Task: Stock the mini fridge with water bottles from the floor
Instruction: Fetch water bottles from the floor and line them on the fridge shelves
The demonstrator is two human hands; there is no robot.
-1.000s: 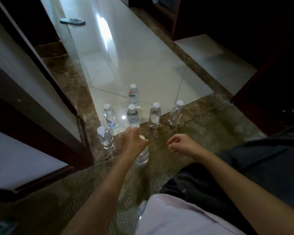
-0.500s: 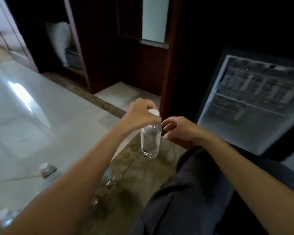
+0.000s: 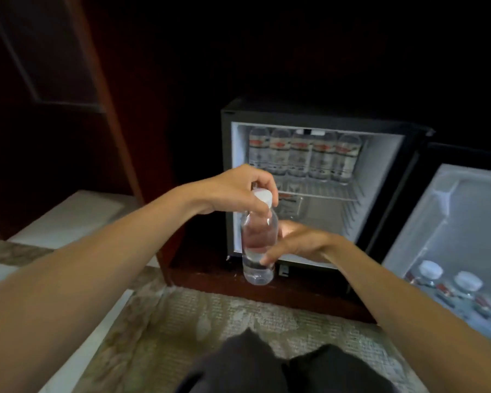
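pinching the bottle [image 3: 258,245] by its neck, left hand [image 3: 238,191] hides it — right hand [image 3: 298,245], open, blurred.

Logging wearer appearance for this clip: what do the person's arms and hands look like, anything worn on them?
Both forearms are bare to the frame edge, no sleeves showing. The left hand and right hand have no gloves, and no rings, watch or bracelets are visible. Dark trousers show at the bottom.
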